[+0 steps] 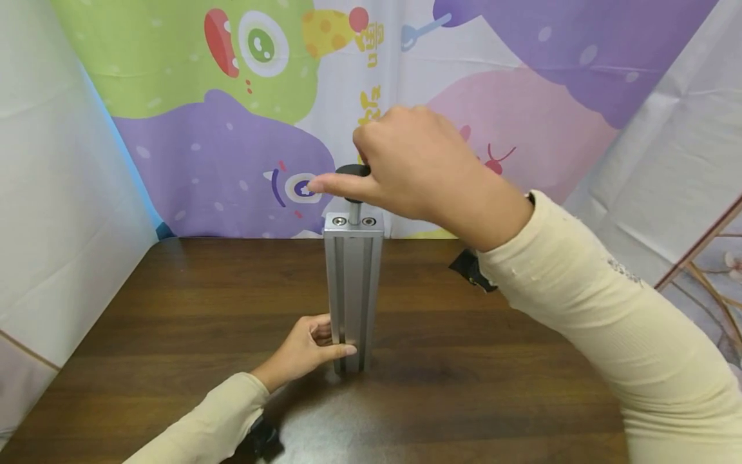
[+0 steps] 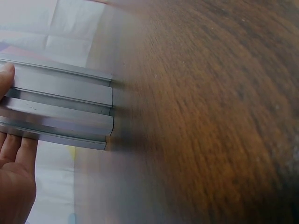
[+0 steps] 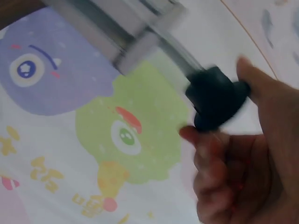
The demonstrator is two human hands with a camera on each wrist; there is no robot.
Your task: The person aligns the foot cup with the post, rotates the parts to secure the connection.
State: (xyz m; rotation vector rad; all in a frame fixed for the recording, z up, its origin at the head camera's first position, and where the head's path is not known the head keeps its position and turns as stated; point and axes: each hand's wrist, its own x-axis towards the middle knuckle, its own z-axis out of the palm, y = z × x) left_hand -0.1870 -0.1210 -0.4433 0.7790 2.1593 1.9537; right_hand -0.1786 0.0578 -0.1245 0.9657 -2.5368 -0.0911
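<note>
An aluminium profile (image 1: pixel 351 293) with long grooves stands upright on the wooden table. Its top end plate (image 1: pixel 355 232) carries two bolts, and between them a metal rod (image 1: pixel 354 212) rises to a black knob (image 3: pixel 212 95). My right hand (image 1: pixel 420 167) pinches this knob between thumb and curled fingers, the thumb at one edge and a fingertip at the opposite edge. Low on the profile, my left hand (image 1: pixel 304 348) grips it, thumb across the front groove and the other fingers around the left side. In the left wrist view the profile's bottom end meets the tabletop.
The brown wooden table (image 1: pixel 174 322) reaches back to a cartoon-printed curtain (image 1: pixel 220 154). White cloth (image 1: pixel 40 161) hangs at the left. A small black object (image 1: pixel 472 269) lies behind the right forearm, and another dark object (image 1: pixel 263 439) shows beside the left sleeve.
</note>
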